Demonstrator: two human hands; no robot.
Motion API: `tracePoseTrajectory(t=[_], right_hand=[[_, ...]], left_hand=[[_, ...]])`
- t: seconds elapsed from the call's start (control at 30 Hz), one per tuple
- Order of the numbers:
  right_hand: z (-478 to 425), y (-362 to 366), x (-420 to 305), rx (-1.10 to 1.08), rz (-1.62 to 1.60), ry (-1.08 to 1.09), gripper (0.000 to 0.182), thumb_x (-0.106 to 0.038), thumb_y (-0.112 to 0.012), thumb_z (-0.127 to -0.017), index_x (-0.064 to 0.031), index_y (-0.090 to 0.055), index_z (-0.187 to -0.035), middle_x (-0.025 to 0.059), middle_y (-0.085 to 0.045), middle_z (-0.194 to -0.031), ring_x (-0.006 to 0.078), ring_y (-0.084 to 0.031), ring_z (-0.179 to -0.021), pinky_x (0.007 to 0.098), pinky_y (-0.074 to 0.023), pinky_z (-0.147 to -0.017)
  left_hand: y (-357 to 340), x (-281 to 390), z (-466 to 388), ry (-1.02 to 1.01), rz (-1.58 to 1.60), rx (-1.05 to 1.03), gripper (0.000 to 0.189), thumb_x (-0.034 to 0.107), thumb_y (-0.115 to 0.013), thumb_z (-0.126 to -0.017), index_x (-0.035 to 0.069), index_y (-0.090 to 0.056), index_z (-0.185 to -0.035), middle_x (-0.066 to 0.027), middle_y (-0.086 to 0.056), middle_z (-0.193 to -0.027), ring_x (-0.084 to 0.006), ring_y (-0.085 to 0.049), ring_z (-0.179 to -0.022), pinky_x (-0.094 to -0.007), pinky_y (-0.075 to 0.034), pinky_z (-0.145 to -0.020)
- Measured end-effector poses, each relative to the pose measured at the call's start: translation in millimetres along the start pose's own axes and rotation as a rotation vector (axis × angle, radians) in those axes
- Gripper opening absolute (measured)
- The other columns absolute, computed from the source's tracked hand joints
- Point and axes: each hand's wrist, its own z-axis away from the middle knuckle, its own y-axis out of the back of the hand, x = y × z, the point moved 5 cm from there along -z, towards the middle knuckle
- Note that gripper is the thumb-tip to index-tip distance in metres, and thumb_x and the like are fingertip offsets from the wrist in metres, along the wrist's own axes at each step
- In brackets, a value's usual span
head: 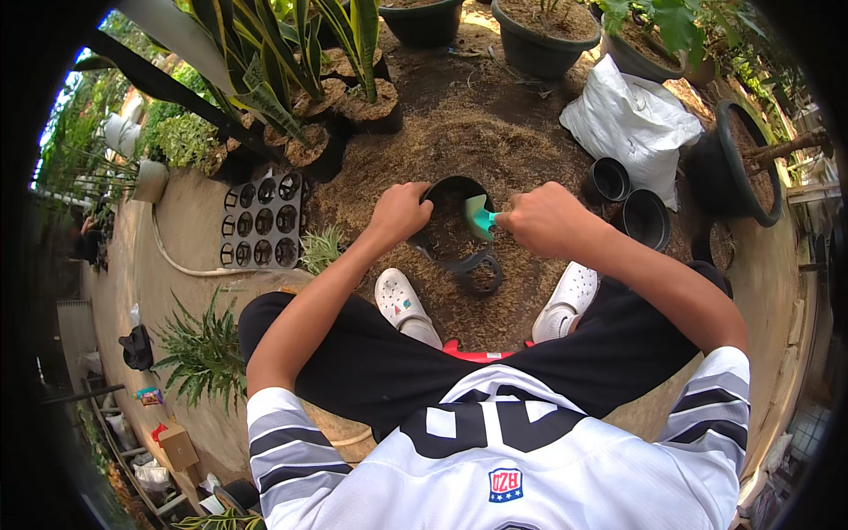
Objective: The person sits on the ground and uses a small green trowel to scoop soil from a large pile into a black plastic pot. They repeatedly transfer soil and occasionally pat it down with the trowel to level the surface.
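My left hand (400, 213) grips the left rim of a black plastic plant pot (442, 250) that stands on the ground between my feet. Dark soil mix lies inside it. In my right hand (544, 217) is the handle of a green garden trowel (478, 216), its blade over the right part of the pot's opening. The blade's lower end is near the soil, and I cannot tell whether it touches. Against the pot's near side sits a smaller black pot (481, 275), partly covered by the larger one.
Two black pots (607, 180) and a white woven sack (629, 119) stand to the right. A black seedling tray (261, 221) and a small spider plant (322, 248) lie left. Potted snake plants (371, 99) stand beyond, and a hose (173, 260) curves behind the tray.
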Motion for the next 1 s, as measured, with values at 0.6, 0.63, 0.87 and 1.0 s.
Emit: tracePoseTrajectory(t=[0.6, 0.63, 0.87, 1.0], right_hand=[[17.7, 62.4, 24.5, -0.033, -0.069, -0.119, 0.015, -0.015, -0.068, -0.077, -0.0094, -0.077, -0.087, 0.0145, -0.07, -0.071, 0.0345, -0.071, -0.071, 0.0472, -0.0552, -0.063], [19.2, 64.3, 25.2, -0.009, -0.053, -0.123, 0.017, -0.016, -0.069, -0.079, -0.0112, -0.078, -0.092, 0.0136, -0.069, -0.07, 0.0337, -0.071, -0.07, 0.0477, -0.0547, -0.063], [12.8, 28.0, 18.4, -0.071, -0.089, -0.098, 0.007, -0.011, -0.069, -0.075, -0.007, -0.075, -0.076, 0.0163, -0.072, -0.074, 0.036, -0.073, -0.076, 0.0466, -0.0583, -0.068], [31.0, 70.2, 39.0, -0.054, -0.143, -0.149, 0.017, -0.014, -0.069, -0.076, -0.0074, -0.078, -0.089, 0.017, -0.072, -0.077, 0.0374, -0.073, -0.081, 0.0477, -0.0587, -0.073]], left_hand=[[10.7, 10.5, -2.0, 0.247, 0.266, -0.184, 0.05, 0.014, -0.057, -0.092, -0.003, -0.061, -0.139, -0.0232, -0.075, -0.084, -0.0288, -0.073, -0.058, -0.0435, -0.06, -0.073], [8.3, 6.4, -2.5, 0.237, 0.253, -0.164, 0.05, 0.014, -0.057, -0.092, -0.003, -0.06, -0.139, -0.023, -0.075, -0.084, -0.0285, -0.073, -0.058, -0.0432, -0.06, -0.072], [3.0, -8.4, -4.5, 0.232, 0.189, -0.135, 0.05, 0.014, -0.056, -0.093, -0.004, -0.06, -0.139, -0.023, -0.075, -0.087, -0.0285, -0.073, -0.058, -0.0422, -0.061, -0.069], [2.1, -6.8, -3.8, 0.178, 0.152, -0.087, 0.047, 0.017, -0.059, -0.09, -0.002, -0.065, -0.132, -0.0272, -0.074, -0.1, -0.0416, -0.073, -0.087, -0.051, -0.055, -0.093]])
